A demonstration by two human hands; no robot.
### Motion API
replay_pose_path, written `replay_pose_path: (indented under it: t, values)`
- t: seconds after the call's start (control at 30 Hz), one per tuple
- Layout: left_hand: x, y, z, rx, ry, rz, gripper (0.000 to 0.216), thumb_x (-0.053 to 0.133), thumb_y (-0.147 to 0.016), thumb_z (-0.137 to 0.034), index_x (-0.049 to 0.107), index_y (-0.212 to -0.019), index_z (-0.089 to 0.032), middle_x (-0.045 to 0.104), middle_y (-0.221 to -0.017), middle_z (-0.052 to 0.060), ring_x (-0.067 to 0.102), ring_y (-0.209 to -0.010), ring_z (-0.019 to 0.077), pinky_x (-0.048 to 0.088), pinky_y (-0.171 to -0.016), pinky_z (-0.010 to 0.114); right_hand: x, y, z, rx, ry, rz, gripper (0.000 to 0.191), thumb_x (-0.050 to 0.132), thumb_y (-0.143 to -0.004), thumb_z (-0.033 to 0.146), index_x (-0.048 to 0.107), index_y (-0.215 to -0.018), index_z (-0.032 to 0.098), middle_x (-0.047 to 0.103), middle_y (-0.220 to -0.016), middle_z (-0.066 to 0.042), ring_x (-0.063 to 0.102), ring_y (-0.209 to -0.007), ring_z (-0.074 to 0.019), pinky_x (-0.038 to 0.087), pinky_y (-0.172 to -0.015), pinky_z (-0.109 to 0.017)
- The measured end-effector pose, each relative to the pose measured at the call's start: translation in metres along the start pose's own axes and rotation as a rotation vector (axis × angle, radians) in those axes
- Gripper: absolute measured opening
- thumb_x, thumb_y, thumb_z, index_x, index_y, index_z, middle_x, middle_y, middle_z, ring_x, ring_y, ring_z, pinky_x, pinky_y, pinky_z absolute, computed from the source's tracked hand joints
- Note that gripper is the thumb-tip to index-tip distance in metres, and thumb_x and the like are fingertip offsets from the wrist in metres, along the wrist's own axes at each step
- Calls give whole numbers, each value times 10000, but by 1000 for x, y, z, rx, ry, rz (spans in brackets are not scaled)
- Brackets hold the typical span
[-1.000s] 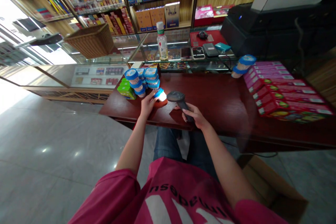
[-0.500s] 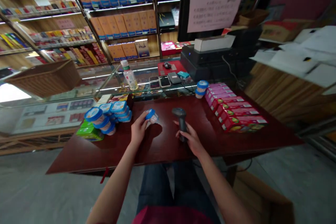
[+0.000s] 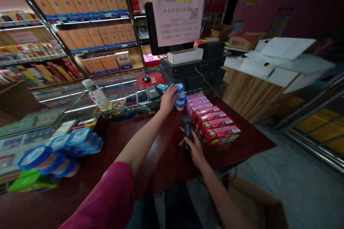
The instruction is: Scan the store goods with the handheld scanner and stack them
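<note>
My left hand [image 3: 169,98] is closed around a small blue-lidded tub [image 3: 179,88], on top of a short stack of like tubs [image 3: 180,104] at the back of the table. Part of the held tub is hidden by the fingers. In my right hand [image 3: 195,146] is a dark handheld barcode scanner [image 3: 187,130], held upright by its handle over the table. Just right of the tub stack runs a row of pink boxes [image 3: 199,103], followed by red boxes [image 3: 219,127] with printed fronts.
More blue-lidded tubs [image 3: 57,162] stand on the dark red table [image 3: 113,154] at left, by a green pack [image 3: 34,181]. Behind lies a glass counter with a bottle [image 3: 96,94], phones [image 3: 142,96] and a mouse [image 3: 146,78]. A monitor with a paper sign [image 3: 178,21] rises beyond.
My left hand has carried the tub from the table's middle to the right-hand stack. The view has turned right. My right hand still holds the scanner, now nearer the red boxes.
</note>
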State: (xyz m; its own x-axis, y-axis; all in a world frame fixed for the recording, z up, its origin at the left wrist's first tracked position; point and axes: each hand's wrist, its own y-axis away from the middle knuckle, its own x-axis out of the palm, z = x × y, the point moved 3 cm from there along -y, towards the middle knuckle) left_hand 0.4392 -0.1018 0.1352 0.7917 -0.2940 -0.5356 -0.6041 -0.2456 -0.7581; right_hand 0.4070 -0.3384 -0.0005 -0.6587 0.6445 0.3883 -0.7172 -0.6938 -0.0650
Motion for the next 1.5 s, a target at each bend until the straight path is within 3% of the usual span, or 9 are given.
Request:
replay_pose_path:
  t: [0.17,0.4,0.6,0.73,0.87,1.03,1.13,1.3,1.5]
  values:
    - [30,-11,16,-44,-51,21,427,573,-975,-70,676,-1364,-211,663,-1448,106,493,-1487,271,444,-1228,516,2,0,4,44,-11,17,589,746,-872,387,600,-1437,310,620,-1503,-83,667,-688,-139,585,-737,-348]
    - [42,-11,16,-79,-98,120,454,523,-991,-66,642,-1403,-215,621,-1502,92,429,-1531,259,416,-1250,499,2,2,4,72,-36,20,643,751,-869,386,551,-1477,317,609,-1517,-73,672,-723,-166,591,-781,-374]
    - [27,3,-4,-75,-110,171,617,491,-986,-95,415,-1593,-173,327,-1710,123,256,-1608,235,314,-1309,430,-1,0,8,68,34,55,606,755,-863,417,590,-1433,295,641,-1484,-83,691,-738,-185,591,-795,-385]
    - [-38,69,-26,-78,-238,99,634,445,-1032,-192,300,-1649,-221,305,-1721,107,239,-1615,220,285,-1316,458,-1,9,11,113,82,178,528,762,-869,428,641,-1363,287,644,-1483,-93,685,-686,-162,576,-734,-360]
    - [-151,169,-43,-163,-514,30,617,439,-1046,-205,305,-1647,-239,378,-1688,113,253,-1610,219,246,-1324,491,22,39,5,248,44,373,512,725,-920,433,633,-1401,286,640,-1486,-113,741,-815,-202,581,-798,-373]
    - [-313,276,-55,-417,-812,-132,591,491,-1036,-241,368,-1613,-206,365,-1689,144,221,-1619,257,240,-1321,521,98,83,-7,368,-28,627,499,750,-887,396,671,-1356,243,679,-1423,-137,744,-905,-237,569,-823,-388]
    - [-381,309,-58,-505,-860,-189,638,593,-996,-287,394,-1596,-194,310,-1712,148,162,-1632,275,190,-1332,527,152,97,-17,416,-105,757,475,751,-842,356,704,-1301,243,672,-1437,-124,704,-791,-195,541,-743,-356]
    - [-424,320,-48,-574,-759,-125,594,627,-950,-196,493,-1529,-207,349,-1701,110,207,-1622,267,227,-1325,507,202,105,-37,394,-85,827,458,683,-816,358,739,-1239,191,755,-1267,-128,549,-596,-145,434,-597,-322]
    - [-432,314,-30,-614,-609,-171,436,583,-935,-91,677,-1338,-227,631,-1493,83,488,-1491,248,385,-1263,469,198,110,-47,414,21,838,480,695,-829,379,738,-1259,171,789,-979,-93,549,-603,-161,408,-573,-303]
